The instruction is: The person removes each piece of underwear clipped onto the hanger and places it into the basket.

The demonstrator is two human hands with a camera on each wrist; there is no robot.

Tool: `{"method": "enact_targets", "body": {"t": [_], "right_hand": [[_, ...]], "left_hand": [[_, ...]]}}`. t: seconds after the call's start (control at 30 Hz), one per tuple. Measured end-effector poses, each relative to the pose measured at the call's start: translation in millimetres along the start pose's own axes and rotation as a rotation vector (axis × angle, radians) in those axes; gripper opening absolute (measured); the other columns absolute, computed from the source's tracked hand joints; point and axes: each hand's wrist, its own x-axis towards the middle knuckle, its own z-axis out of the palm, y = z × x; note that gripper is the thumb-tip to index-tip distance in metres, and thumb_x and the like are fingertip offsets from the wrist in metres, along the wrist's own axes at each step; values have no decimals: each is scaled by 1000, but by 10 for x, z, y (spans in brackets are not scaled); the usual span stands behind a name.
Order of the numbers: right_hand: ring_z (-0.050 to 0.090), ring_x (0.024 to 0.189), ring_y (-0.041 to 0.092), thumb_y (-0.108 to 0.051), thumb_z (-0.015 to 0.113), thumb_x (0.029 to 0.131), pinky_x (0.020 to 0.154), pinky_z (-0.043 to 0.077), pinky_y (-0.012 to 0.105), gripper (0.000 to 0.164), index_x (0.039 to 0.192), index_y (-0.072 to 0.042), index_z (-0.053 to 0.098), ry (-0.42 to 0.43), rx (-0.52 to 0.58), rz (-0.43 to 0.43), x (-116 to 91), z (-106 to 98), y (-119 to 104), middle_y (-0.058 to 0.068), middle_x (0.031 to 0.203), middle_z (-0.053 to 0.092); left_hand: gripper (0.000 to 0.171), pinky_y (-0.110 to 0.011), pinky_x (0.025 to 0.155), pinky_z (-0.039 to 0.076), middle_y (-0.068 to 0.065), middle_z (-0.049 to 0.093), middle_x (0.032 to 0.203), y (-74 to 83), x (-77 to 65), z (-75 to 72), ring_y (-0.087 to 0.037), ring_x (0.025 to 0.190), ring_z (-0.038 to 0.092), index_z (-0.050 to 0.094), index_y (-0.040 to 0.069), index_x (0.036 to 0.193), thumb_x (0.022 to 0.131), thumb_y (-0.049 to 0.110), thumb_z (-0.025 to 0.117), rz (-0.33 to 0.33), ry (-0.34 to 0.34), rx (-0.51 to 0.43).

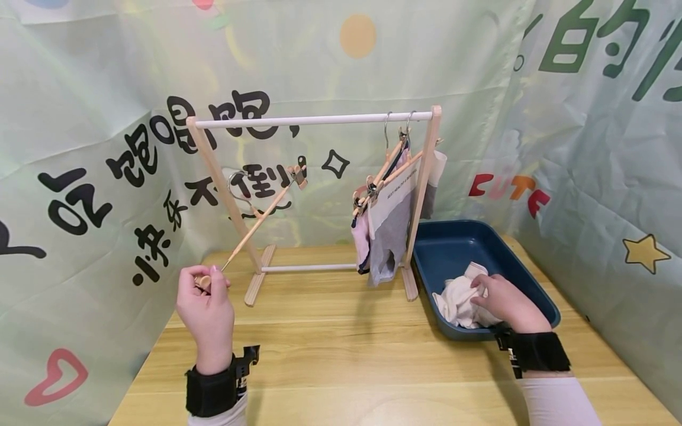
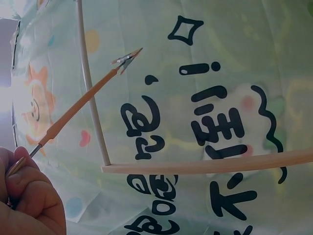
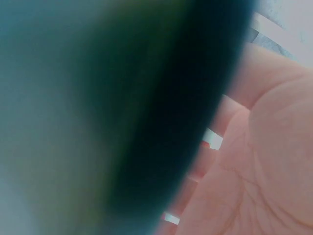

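Note:
In my left hand [image 1: 205,310] I hold one end of a wooden clip hanger [image 1: 263,216], gripped at its clip between thumb and curled fingers. The hanger slants up to the right, its metal hook near the left post and its other clip [image 2: 128,59] bare. My right hand [image 1: 506,302] reaches into the blue basin [image 1: 453,231], thumb and forefinger parted, fingertips touching a crumpled cream cloth garment [image 1: 458,299]. The right wrist view shows its palm [image 3: 264,161] with gaps between the fingers; a dark blurred edge hides the fingertips.
A small wooden clothes rack [image 1: 314,120] with white rails stands on the wooden table [image 1: 330,355]. Near its right post hang grey-and-white pants [image 1: 391,236] and a pink garment [image 1: 362,236] on clip hangers. A printed fabric backdrop [image 1: 319,71] encloses the back and sides.

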Motion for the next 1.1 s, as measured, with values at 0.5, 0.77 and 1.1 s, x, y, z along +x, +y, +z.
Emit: {"method": "enact_targets", "body": {"t": [0.5,0.77,1.1], "right_hand": [[65,90,34,-18,72,94,82,54,54,29,112,4,64,-106,22,30,-21,-64,15,22,101,70],[66,94,39,-18,69,97,84,55,57,29,114,5,66,-55,7,26,-7,-58,-57,23,104,71],[68,93,39,-19,70,98,82,56,59,20,105,-1,70,92,6,24,7,-86,-220,21,103,72]], "left_hand": [[13,-14,51,46,5,57,79,4,3,-10,-2,59,58,51,-5,91,100,3,56,-1,5,-11],[15,-15,47,41,9,57,69,8,10,-16,-2,57,57,50,-7,90,100,3,56,5,13,2],[15,-15,46,42,9,57,70,17,4,-21,-2,57,58,50,-6,90,101,3,56,5,14,15]]}}
